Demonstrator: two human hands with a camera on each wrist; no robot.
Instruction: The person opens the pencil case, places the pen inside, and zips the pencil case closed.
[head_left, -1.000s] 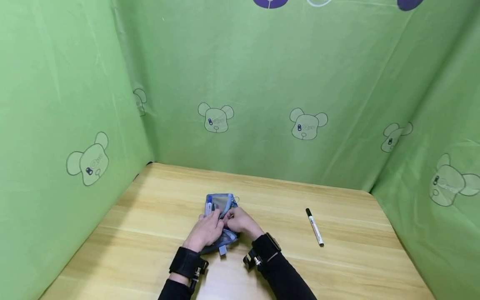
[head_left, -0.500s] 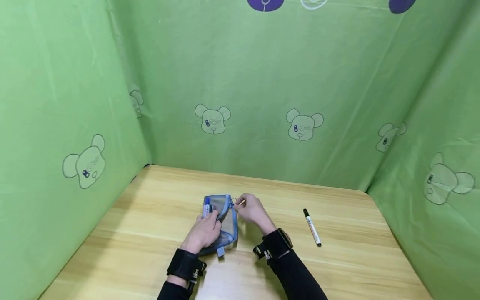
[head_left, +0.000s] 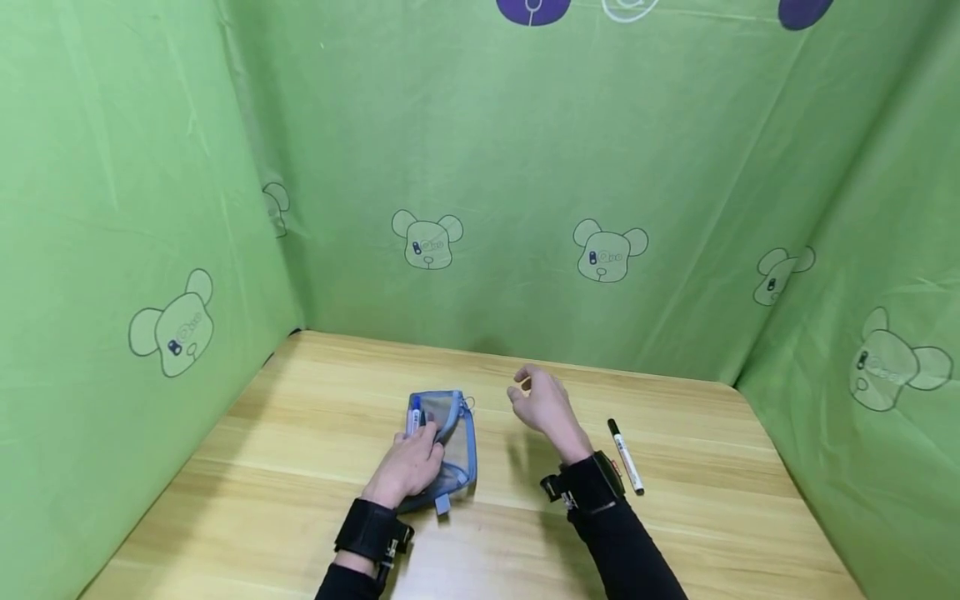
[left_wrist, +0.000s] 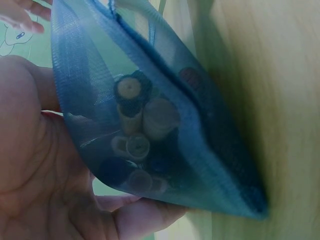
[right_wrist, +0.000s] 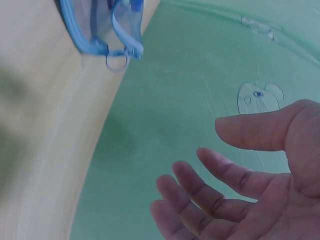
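A blue mesh pencil case (head_left: pixel 459 446) lies on the table with its zipper opening parted. Over its left side, my left hand (head_left: pixel 407 468) grips the case, and a pen with a blue cap (head_left: pixel 416 414) shows beside the fingertips. Through the mesh (left_wrist: pixel 195 150) in the left wrist view, the ends of several pens are visible inside, with the thumb and palm against the case. My right hand (head_left: pixel 543 407) is raised to the right of the case, holding nothing. The right wrist view shows its fingers (right_wrist: pixel 222 167) loosely bent and spread from the thumb.
A white marker with black ends (head_left: pixel 626 457) lies on the wooden table (head_left: pixel 720 533), right of my right hand. Green curtains (head_left: pixel 517 167) with bear-head prints stand around the table's back and sides. A ring (right_wrist: pixel 116 62) hangs at the case's zipper end.
My right hand has gone from the case's opening along to the zipper end, then let go and moved away to the right. My left hand stays on the case, whose right side now lies flatter.
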